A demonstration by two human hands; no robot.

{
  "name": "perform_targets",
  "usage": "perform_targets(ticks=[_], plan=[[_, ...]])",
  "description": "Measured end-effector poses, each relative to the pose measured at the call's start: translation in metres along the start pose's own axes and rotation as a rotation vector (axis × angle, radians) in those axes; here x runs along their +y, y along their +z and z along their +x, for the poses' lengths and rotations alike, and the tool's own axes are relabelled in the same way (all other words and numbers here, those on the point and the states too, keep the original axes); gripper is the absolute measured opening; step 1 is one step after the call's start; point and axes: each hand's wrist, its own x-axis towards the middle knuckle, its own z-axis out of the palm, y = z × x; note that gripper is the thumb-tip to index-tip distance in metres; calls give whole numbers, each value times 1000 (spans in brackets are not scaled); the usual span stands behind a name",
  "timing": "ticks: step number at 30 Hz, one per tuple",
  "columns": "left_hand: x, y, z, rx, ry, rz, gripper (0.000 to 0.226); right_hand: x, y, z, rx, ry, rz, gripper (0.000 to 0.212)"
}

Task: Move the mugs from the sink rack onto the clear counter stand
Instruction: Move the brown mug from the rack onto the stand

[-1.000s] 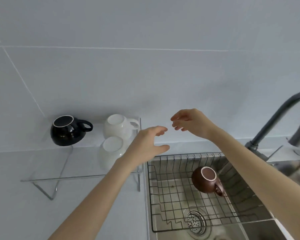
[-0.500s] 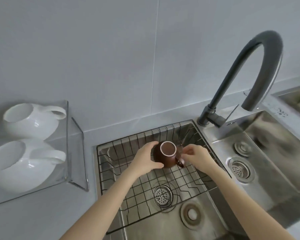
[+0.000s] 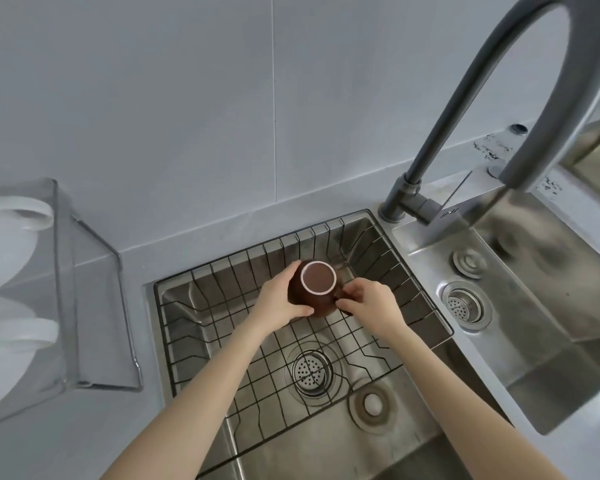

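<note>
Change: vs 1 s ago both hands have dropped from mid-air over the counter into the sink rack (image 3: 222,327); view has swung right, so the black mug is out of frame.
Left hand (image 3: 280,301): wrapped round the left side of the brown mug (image 3: 317,289), fingers curled on its body, thumb at the near side.
Right hand (image 3: 369,304): pinching at the mug's right side, prob. the handle; fingertips narrow.
Brown mug: in the rack's back half, rim up, tilted slightly twd camera; whether lifted or resting on the wires, can't tell.
Task meaning: last mug in the rack is gripped, lift not yet clearly begun; next is carry left to the clear stand (image 3: 94,306).
Hidden: mug handle covered by right fingers; mug base behind left hand.
Cut off: white mugs (image 3: 11,237) on the stand, only partly seen at left edge, blurred through the acrylic; free space on the stand not visible.
Faucet (image 3: 520,109): arches overhead, top out of frame.
</note>
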Motion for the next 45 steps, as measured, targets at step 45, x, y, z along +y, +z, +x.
perform_targets(ticks=[45], plan=[[-67, -306, -351, 968, 26, -172, 78, -386, 160, -190, -336, -899, -42, 9]])
